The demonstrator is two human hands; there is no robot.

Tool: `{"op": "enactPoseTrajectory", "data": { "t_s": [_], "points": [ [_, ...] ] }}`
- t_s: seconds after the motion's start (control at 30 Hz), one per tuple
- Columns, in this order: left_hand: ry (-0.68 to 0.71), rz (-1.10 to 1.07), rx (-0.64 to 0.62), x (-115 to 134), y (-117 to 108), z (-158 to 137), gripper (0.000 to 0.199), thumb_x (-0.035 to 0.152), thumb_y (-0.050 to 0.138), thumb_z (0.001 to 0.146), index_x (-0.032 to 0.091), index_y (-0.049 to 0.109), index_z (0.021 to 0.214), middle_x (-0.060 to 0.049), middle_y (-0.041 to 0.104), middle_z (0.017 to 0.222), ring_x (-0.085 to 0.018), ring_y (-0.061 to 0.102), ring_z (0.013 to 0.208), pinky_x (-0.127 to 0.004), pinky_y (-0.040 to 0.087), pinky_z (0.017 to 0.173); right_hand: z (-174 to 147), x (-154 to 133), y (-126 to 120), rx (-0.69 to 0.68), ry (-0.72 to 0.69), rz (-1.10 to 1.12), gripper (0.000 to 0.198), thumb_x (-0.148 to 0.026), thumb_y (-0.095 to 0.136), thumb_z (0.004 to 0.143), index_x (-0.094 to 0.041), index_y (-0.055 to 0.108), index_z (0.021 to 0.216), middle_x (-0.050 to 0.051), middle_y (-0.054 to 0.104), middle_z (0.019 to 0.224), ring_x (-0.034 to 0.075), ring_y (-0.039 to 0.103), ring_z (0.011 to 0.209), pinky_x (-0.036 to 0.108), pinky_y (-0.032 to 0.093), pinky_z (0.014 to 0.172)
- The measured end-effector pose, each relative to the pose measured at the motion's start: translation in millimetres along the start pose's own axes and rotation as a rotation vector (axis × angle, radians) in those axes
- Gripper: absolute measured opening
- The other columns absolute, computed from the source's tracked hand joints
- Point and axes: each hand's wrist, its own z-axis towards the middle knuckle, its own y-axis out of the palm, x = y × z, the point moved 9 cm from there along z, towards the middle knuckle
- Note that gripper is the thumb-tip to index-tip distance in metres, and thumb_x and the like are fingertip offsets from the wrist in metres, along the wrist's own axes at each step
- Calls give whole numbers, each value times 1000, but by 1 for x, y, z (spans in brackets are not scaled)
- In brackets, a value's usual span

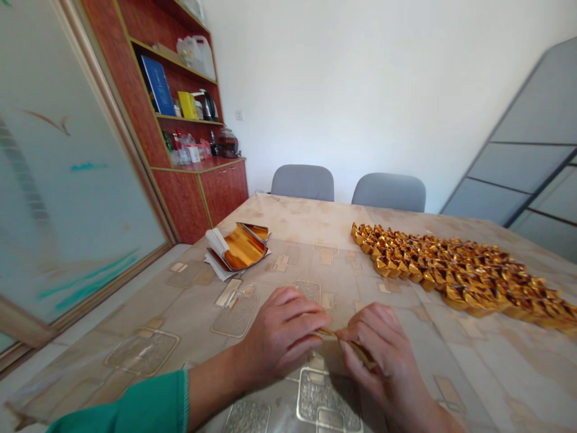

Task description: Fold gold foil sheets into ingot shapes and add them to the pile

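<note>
Between both hands, just above the table, is a narrow folded piece of gold foil paper (328,332), mostly covered by fingers. My left hand (283,331) is closed over its left end, fingers pointing right. On the other end, my right hand (383,349) pinches the paper with thumb and fingertips. Ahead on the left lies a stack of gold foil sheets (246,245) with white backing, its edges curled up. Many folded gold foil ingots (451,267) stand in tight rows to the right.
A patterned cover lies over the table (288,264). Beyond its far edge stand two grey chairs, left (302,182) and right (388,191). A red wooden cabinet (198,186) with bottles and jugs is at the back left, beside a frosted glass door (67,162).
</note>
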Motion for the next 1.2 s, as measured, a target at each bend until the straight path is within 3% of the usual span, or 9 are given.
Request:
{"op": "enactPoseTrajectory", "data": {
  "t_s": [0.13,0.4,0.53,0.63,0.73,0.83,0.9,1.07,1.2],
  "points": [
    [-7,-38,37,-4,-2,0,21,27,54,97,20,71,87,-3,69,77,-16,55,74,-31,44,72,10,-3,0,-18,-43,-33,15,-15,54,92,-20,62,81,0,59,72,17,50,73,32,34,71],
    [-34,64,-64,-35,0,0,20,24,54,97,18,72,90,-4,70,79,-16,59,73,-27,46,64,19,11,-9,-32,-87,-137,19,-14,52,96,-19,63,81,1,60,72,18,48,72,33,31,71],
    [-229,72,25,-54,-15,-4,19,22,53,96,17,70,90,-5,71,81,-17,62,76,-29,47,70,23,15,-29,74,-106,-267,14,-13,55,94,-18,64,85,3,61,72,19,48,72,34,33,71],
    [-477,-155,81,-64,-11,-12,20,22,54,93,17,67,107,-3,71,81,-16,64,74,-30,49,73,19,13,-33,161,-149,-417,9,-12,59,92,-18,66,91,3,63,72,19,48,72,36,33,74],
    [-724,-586,9,-63,24,-22,44,30,57,90,19,54,132,-1,71,84,-14,63,67,-28,50,64,11,7,-4,59,-199,-455,13,-13,55,94,-18,65,88,3,62,70,20,47,72,38,34,77],
    [-896,-824,23,-61,49,-30,35,36,63,85,15,65,113,-4,71,87,-16,65,76,-29,51,71,2,-3,26,-34,-255,-397,17,-16,53,94,-18,64,81,3,60,69,20,47,71,39,35,78],
    [-977,-841,58,-67,53,-33,25,33,67,79,14,69,97,-5,71,88,-17,64,79,-29,49,74,-1,-7,34,-48,-293,-370,15,-16,51,95,-16,66,94,3,63,73,20,48,73,39,35,81],
    [-1025,-797,135,-91,39,-37,21,25,63,78,16,68,96,-3,69,90,-15,59,77,-28,45,73,3,13,24,-122,-264,-329,19,-21,45,102,-18,64,105,4,69,92,20,54,84,39,35,89],
    [-926,-831,4,-95,43,-31,24,23,55,83,18,63,105,-2,64,87,-16,57,77,-27,44,71,-1,18,9,-150,-322,-242,26,-20,41,104,-20,66,94,3,69,90,18,55,84,39,34,92]
  ]
}}
